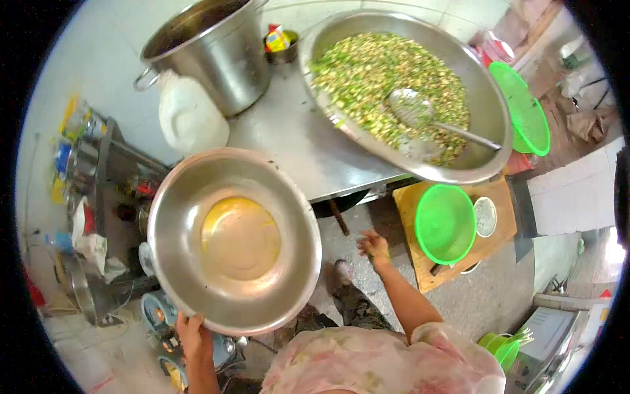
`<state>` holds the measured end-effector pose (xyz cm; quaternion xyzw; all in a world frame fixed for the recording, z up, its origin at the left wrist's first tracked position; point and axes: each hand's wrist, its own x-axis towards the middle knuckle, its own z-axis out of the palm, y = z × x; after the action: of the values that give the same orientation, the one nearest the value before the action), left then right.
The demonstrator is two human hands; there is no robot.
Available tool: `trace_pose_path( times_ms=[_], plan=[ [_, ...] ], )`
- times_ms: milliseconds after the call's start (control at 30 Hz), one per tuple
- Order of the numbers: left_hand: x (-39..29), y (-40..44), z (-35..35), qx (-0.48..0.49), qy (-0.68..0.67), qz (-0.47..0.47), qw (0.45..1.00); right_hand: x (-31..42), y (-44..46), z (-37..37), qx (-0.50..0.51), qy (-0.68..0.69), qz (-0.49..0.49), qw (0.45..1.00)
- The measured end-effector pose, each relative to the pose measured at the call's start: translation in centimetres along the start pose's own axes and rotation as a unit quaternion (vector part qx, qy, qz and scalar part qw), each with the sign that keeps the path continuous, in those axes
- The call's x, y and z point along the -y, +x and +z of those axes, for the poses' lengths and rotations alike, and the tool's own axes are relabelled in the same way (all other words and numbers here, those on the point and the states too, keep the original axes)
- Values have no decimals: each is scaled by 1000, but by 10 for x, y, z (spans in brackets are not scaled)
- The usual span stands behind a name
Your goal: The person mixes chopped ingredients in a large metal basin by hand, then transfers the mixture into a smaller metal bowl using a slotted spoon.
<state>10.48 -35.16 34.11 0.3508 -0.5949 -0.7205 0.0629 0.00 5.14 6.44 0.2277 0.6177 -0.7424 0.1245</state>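
Note:
A wide metal basin (pixel 177 262) with a little yellowish liquid, possibly oil, in its bottom is beside the metal table. My left hand (pixel 191 331) is closed on the near rim of this basin. My right hand (pixel 374 249) hangs in the air between the basin and a wooden board, its fingers loosely apart and nothing visible in them. On the table a large metal bowl (pixel 489 121) holds chopped green and pale vegetables. A metal skimmer (pixel 412 108) lies in them, its handle against the bowl's right side.
A tall metal pot (pixel 239 72) and a white plastic jug (pixel 190 118) stand at the back left. To the right, a green colander (pixel 445 223) and a small white bowl (pixel 485 217) sit on a wooden board (pixel 420 272). Gas burners (pixel 157 312) are low on the left.

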Motion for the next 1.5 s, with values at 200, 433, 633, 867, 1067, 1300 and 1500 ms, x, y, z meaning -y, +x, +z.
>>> trace_pose_path(
  times_ms=[200,433,633,867,1067,1300,1500],
  plan=[
    [-21,30,101,32,-2,-11,999,191,-60,-68,-40,59,-44,996],
    [-29,51,144,20,11,-17,1000,293,-101,-73,80,74,-87,990],
    [-4,62,88,-15,46,-20,999,350,-90,-32,186,-155,-210,947],
    [10,24,23,-94,-14,-4,995,283,12,128,172,-555,-346,736],
    [7,14,-10,-136,21,-2,990,221,192,195,-31,-578,-504,641],
    [-10,19,-36,-144,49,-23,988,216,262,199,-101,-582,-388,707],
    [-31,44,-2,-64,20,-24,998,287,43,268,98,-308,-531,783]
  ],
)
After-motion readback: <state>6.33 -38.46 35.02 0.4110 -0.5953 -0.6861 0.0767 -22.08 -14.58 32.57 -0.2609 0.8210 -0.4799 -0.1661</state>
